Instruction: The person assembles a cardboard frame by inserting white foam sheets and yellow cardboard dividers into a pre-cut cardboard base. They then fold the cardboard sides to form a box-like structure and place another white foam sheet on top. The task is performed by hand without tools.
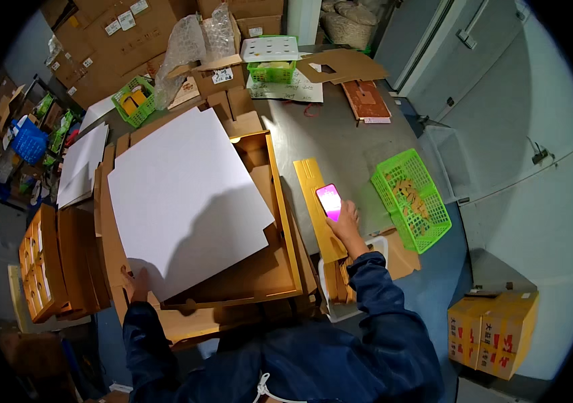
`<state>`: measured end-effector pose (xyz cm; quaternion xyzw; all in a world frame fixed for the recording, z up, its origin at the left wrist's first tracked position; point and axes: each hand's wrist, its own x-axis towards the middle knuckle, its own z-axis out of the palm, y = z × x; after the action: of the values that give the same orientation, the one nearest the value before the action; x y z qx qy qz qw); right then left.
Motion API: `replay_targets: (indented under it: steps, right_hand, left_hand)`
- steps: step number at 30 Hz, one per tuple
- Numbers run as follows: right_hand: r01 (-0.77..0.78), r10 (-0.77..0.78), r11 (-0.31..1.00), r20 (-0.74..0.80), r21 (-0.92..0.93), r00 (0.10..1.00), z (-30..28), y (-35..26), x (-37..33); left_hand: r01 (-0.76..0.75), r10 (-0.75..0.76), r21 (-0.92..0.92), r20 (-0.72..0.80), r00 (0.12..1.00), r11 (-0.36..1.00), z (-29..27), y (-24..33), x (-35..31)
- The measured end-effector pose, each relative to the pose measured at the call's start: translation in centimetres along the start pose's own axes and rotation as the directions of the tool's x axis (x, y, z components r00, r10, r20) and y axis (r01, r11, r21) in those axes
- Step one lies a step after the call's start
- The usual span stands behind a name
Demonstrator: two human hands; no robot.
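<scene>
My right hand (347,225) grips the lower right part of a phone (328,200) with a lit pink screen. Beneath the phone runs a long yellow cardboard strip (309,176). My left hand (137,283) is at the lower left corner of a large white sheet (179,174), with its visible fingers apart; some of them are in shadow. The sheet lies tilted across a shallow brown cardboard tray (286,221), covering most of it. Part of the tray's inside shows along the right and near sides.
A green basket (412,200) with small tan pieces stands to the right, above a white bin (343,309) holding cardboard strips. At the back are a brown notebook (365,101), another green basket (133,101) and bubble wrap (180,54). Taped cartons (493,332) sit at the lower right.
</scene>
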<state>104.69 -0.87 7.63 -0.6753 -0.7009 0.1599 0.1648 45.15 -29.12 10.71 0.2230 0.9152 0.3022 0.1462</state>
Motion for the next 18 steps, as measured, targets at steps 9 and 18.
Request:
replay_targets:
  steps: [9,18]
  right_hand:
    - [0.466,-0.438,0.765,-0.171,0.444,0.882,-6.2,-13.9,-9.1]
    - [0.321,-0.426,0.798,0.1,0.51,0.899,-4.7,-18.6,-8.8]
  left_hand:
    - [-0.047,0.061,-0.392,0.023,0.998,0.919,1.8,-6.7,9.8]
    - [-0.244,0.156,-0.658,-0.19,0.969,0.712,-8.4,3.1,-0.3]
